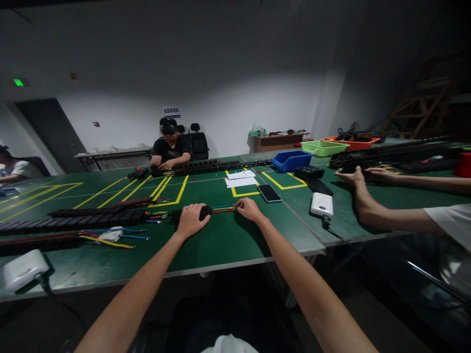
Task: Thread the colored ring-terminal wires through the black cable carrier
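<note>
My left hand [193,219] lies over a black cable chain [205,212] on the green table, its fingers wrapped round the end piece. Red, yellow and blue wires [222,209] run out of that end towards the right. At their tips, my right hand [248,209] is closed in a pinch on the wire ends, where a small metal terminal shows. Left of my left hand lie more black cable chains [99,218] with loose wires. Nearer to me, a yellow wire [110,242] ends in a ring terminal.
A phone [269,193], white papers [240,179] and a blue bin [292,160] lie beyond my right hand. White devices with cables [321,205] sit at both sides. A co-worker's hands [355,179] work at the right; another person [171,144] sits across the table.
</note>
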Action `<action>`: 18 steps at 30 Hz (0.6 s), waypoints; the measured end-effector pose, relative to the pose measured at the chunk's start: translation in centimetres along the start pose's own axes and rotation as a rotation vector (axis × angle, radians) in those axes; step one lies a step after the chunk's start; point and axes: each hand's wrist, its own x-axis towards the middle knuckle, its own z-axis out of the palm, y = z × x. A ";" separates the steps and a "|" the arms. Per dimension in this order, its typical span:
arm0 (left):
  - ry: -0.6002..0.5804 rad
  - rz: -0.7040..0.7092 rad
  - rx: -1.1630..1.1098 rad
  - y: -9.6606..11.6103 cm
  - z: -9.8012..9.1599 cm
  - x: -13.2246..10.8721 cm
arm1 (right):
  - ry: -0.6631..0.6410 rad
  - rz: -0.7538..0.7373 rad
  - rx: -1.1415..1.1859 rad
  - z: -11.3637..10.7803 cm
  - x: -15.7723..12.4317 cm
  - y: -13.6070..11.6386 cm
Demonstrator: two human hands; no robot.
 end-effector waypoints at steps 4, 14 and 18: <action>-0.008 -0.010 -0.012 0.0 0.0 0.1 | 0.016 0.011 0.027 -0.1 0.0 0.1; -0.013 -0.013 -0.009 -0.1 0.2 0.1 | 0.010 0.001 0.080 0.4 0.2 0.6; -0.016 -0.025 -0.006 -0.1 0.3 0.2 | 0.015 0.002 0.087 0.6 0.4 0.8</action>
